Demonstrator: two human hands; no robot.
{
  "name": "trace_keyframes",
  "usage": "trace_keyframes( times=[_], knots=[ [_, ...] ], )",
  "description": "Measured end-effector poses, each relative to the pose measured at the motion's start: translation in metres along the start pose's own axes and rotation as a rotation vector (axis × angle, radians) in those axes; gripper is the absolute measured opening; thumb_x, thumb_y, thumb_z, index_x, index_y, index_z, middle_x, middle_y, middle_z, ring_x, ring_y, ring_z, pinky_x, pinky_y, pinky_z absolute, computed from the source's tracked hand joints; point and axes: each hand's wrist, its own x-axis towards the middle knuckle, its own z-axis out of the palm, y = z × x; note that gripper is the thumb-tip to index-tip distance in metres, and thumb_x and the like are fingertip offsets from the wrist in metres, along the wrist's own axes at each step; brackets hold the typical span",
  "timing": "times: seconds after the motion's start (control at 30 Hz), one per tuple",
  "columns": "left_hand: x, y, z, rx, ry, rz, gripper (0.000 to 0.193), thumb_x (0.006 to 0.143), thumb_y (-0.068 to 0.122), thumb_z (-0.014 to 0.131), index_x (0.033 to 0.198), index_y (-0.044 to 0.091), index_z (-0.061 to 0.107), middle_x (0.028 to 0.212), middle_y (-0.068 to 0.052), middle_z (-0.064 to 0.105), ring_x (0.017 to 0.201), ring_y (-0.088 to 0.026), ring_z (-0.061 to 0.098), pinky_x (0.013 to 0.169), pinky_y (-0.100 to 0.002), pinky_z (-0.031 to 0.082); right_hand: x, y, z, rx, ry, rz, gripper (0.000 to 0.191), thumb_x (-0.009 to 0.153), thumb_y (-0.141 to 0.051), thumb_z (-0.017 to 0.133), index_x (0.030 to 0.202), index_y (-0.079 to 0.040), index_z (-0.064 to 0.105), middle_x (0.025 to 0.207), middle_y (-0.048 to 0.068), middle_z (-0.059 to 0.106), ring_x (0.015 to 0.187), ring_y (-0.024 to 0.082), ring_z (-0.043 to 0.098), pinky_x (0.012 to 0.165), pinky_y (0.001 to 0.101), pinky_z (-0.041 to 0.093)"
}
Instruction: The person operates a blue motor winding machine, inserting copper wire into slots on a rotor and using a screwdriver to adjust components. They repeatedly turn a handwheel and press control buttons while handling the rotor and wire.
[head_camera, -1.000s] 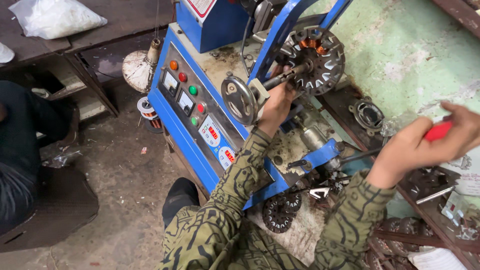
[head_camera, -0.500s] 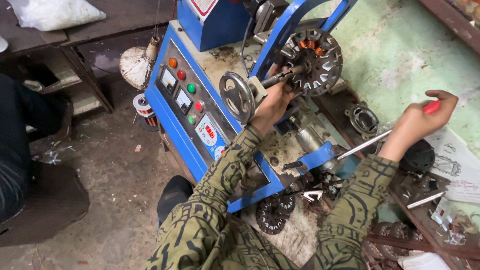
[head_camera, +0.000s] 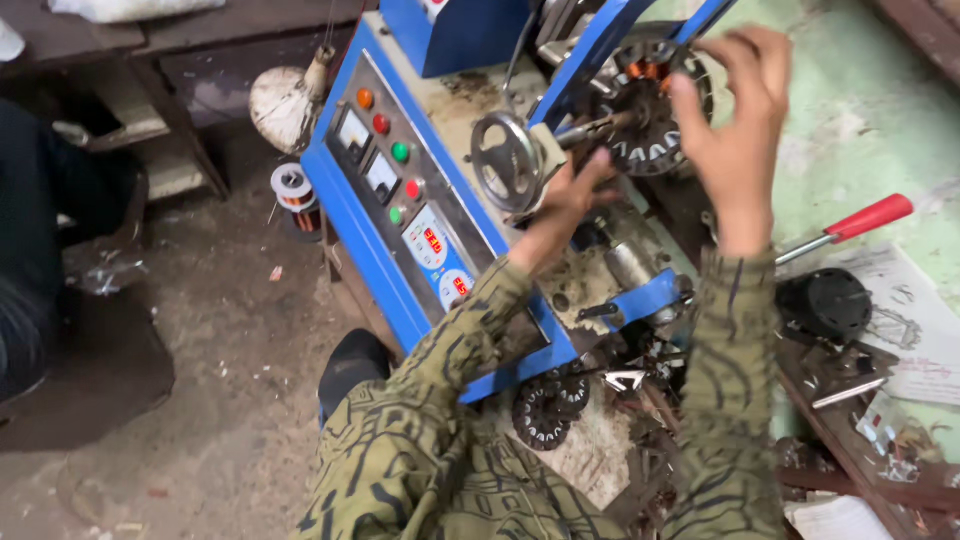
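My left hand (head_camera: 568, 196) reaches across a blue winding machine (head_camera: 440, 300) and closes around its metal shaft, just right of the grey handwheel (head_camera: 505, 163). My right hand (head_camera: 738, 108) is raised with fingers spread and holds nothing. Its fingertips are at the dark round stator (head_camera: 648, 118) with copper windings that is mounted on the shaft's end. A screwdriver with a red handle (head_camera: 868, 217) lies loose on the bench to the right, clear of both hands.
The machine's sloping panel (head_camera: 400, 190) carries coloured buttons, two meters and small displays. A black round motor part (head_camera: 825, 303) and papers lie on the right. A second stator (head_camera: 545, 410) and metal scraps sit below. A wire spool (head_camera: 293, 190) and another person (head_camera: 40, 230) are on the left.
My right hand has let go of the red-handled screwdriver, which now lies on the bench, and has risen to the stator. My left hand stays at the shaft.
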Motion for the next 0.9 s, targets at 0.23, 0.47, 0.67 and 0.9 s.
trace_keyframes(
  times=[0.23,0.47,0.67,0.9],
  knots=[
    [-0.122,0.052,-0.088,0.378,-0.23,0.042,0.045,0.106,0.027,0.063,0.145,0.006,0.054,0.123,-0.005,0.07,0.113,-0.013,0.065,0.099,-0.03,0.053,0.045,0.031,0.03,0.05,-0.476,-0.03,0.018,0.095,0.001,0.073,0.113,0.002,0.072,0.1,0.01,0.071,0.09,0.017,0.069,0.083,0.0288,0.054],
    [-0.137,-0.002,-0.224,0.576,0.529,0.16,0.031,0.104,0.012,0.064,0.133,0.004,0.064,0.109,-0.009,0.072,0.098,-0.015,0.066,0.088,-0.03,0.055,0.025,0.074,0.044,0.27,-0.503,0.076,0.014,0.098,0.003,0.069,0.112,0.003,0.068,0.105,0.007,0.071,0.094,0.011,0.064,0.086,0.0266,0.052],
    [-0.15,-0.034,-0.251,0.948,0.543,0.308,0.045,0.095,0.001,0.06,0.139,0.007,0.058,0.129,-0.014,0.063,0.118,-0.026,0.064,0.094,-0.034,0.054,0.012,0.09,0.048,0.296,-0.537,0.113,0.014,0.097,0.003,0.068,0.112,0.003,0.068,0.105,0.008,0.071,0.094,0.014,0.064,0.086,0.0281,0.052],
    [-0.155,-0.006,-0.219,1.318,0.577,0.274,0.053,0.088,-0.007,0.053,0.138,0.009,0.062,0.125,-0.015,0.063,0.108,-0.034,0.065,0.092,-0.04,0.053,0.01,0.088,0.047,0.297,-0.539,0.104,0.015,0.096,0.003,0.068,0.111,0.002,0.069,0.104,0.009,0.07,0.094,0.016,0.064,0.086,0.0298,0.052]
  ],
)
